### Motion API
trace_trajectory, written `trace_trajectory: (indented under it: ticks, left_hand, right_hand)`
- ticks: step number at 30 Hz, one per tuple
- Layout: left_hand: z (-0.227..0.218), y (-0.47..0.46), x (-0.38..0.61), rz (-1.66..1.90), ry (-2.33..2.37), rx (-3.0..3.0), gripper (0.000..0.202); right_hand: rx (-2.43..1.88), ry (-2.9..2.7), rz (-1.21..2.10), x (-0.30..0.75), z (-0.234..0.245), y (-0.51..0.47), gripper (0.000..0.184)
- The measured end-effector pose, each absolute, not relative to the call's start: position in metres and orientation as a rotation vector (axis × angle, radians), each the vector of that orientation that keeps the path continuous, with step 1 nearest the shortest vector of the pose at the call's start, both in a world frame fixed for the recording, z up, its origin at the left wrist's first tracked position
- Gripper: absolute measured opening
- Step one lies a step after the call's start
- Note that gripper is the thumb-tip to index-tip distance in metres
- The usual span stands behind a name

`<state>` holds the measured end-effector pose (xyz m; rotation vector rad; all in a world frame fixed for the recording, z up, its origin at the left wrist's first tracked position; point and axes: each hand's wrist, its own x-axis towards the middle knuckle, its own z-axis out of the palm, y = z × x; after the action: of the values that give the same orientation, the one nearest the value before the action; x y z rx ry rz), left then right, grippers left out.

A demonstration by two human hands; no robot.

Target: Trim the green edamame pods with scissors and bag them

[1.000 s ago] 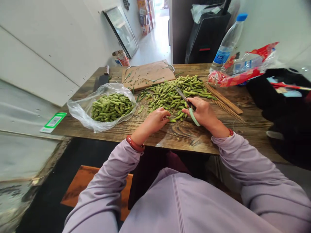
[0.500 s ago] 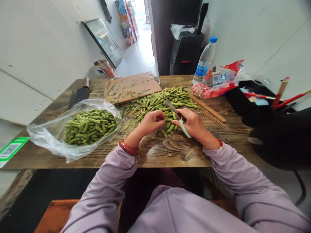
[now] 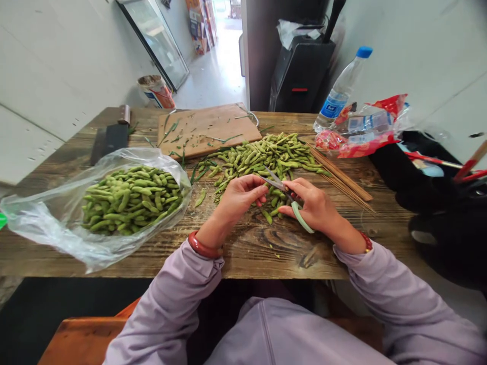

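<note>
My right hand is closed on a pair of scissors with pale green handles. Their blades are parted and point left, the tips close to the fingertips of my left hand. The left fingers are pinched together, and whatever they hold is hidden. Beneath and beyond both hands spreads a loose heap of green edamame pods on the wooden table. More pods lie in an open clear plastic bag left of my left hand.
Behind the pods is a cutting board with green scraps, and a cleaver lies to its left. Thin wooden sticks rest right of the heap. A water bottle and red-clear packaging stand at the back right, near a black container.
The scissors' blades have opened wider and now reach my left fingertips. Small green bits now lie on the table in front of my hands. The view has shifted slightly.
</note>
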<state>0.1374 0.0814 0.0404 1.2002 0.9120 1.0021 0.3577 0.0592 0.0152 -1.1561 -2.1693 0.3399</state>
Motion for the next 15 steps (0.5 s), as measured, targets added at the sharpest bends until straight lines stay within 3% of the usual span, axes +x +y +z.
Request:
trace_trajectory:
  ticks: [7,15]
  left_hand:
    - [0.0392,0.0755,0.1414,0.975,0.876,1.236,0.015]
    - [0.0391,0.0752,0.1411,0.941,0.869,1.245,0.014]
  right_hand:
    - [-1.064,-2.241,0.313,0.3535,0.0161,0.0561,0.057]
    - [-1.121,-2.271,0.268,0.3535,0.0152,0.0527,0.043]
